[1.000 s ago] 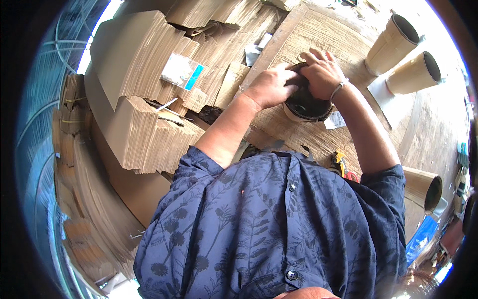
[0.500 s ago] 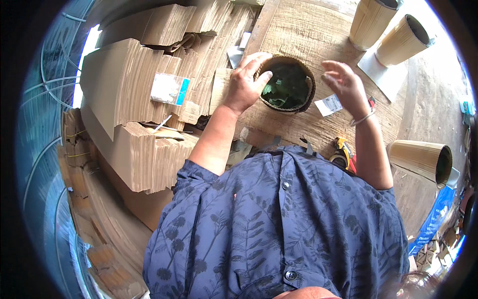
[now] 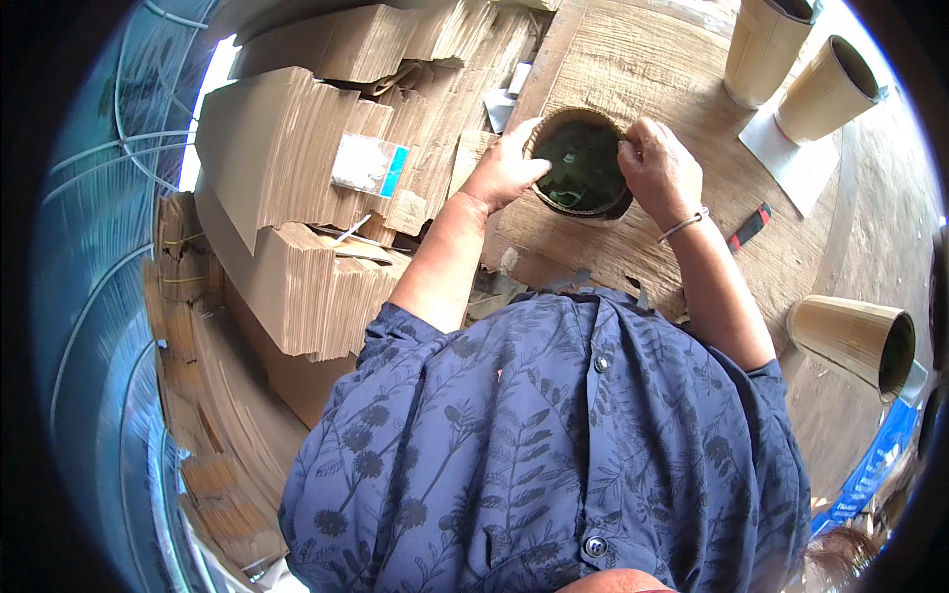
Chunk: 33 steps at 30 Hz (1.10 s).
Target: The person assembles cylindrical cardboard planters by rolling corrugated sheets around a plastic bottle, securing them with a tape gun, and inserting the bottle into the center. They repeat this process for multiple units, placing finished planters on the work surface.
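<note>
A round corrugated cardboard cylinder [image 3: 581, 211] stands on the wooden table, its open top toward me. Its inside is dark, with shiny green patches at the bottom. At the cylinder's left rim is my left hand [image 3: 504, 173], thumb over the edge inside and fingers along the outer wall. My right hand [image 3: 664, 170] is closed at the right rim, fingers curled and pinched against the edge. Whether something small is also between those fingers is hidden. Right of my right wrist, a black and red tool handle [image 3: 749, 227] lies on the table.
Tall stacks of cut cardboard [image 3: 287, 148] fill the left side, with a clear packet with a blue strip [image 3: 368, 165] on them. Similar pale cylinders stand at the far right [image 3: 830, 91]; another lies on its side [image 3: 852, 341]. A white sheet [image 3: 791, 163] lies beneath one.
My right hand has come left from above the table onto the cylinder's right rim. The white paper label is out of sight. The view has shifted slightly; my left hand stays at the left rim.
</note>
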### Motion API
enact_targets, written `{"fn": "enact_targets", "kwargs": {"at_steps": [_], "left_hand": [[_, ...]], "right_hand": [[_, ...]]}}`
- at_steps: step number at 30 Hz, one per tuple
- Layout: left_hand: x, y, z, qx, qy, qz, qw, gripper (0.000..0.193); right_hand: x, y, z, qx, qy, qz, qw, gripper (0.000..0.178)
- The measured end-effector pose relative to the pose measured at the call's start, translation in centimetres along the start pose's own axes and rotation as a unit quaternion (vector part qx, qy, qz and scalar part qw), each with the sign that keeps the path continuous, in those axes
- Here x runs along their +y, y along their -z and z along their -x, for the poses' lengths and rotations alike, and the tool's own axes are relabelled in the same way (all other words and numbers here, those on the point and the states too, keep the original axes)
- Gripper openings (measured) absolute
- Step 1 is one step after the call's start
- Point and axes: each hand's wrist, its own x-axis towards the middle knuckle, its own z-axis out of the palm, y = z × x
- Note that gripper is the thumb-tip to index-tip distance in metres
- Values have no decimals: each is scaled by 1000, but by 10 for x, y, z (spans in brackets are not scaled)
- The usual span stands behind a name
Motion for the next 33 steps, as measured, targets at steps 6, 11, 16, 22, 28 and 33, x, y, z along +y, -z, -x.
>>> {"fn": "enact_targets", "kwargs": {"at_steps": [6, 11, 16, 22, 28, 33], "left_hand": [[-11, -9, 13, 25, 0, 72, 997, 62], [-2, -21, 57, 37, 42, 117, 992, 64], [-1, -36, 88, 93, 0, 11, 996, 62], [-7, -39, 96, 106, 73, 246, 961, 54], [-2, -41, 74, 28, 51, 345, 937, 50], [-42, -49, 57, 53, -81, 107, 990, 80]], "right_hand": [[22, -10, 7, -48, 29, -146, 988, 34], [15, -24, 31, -74, 112, -231, 964, 42], [8, -33, 40, -48, 131, -274, 951, 35], [11, -40, 24, -54, 97, -284, 952, 32], [49, -33, -26, -129, 26, -353, 926, 34], [51, -25, -33, -168, 14, -429, 888, 35]]}}
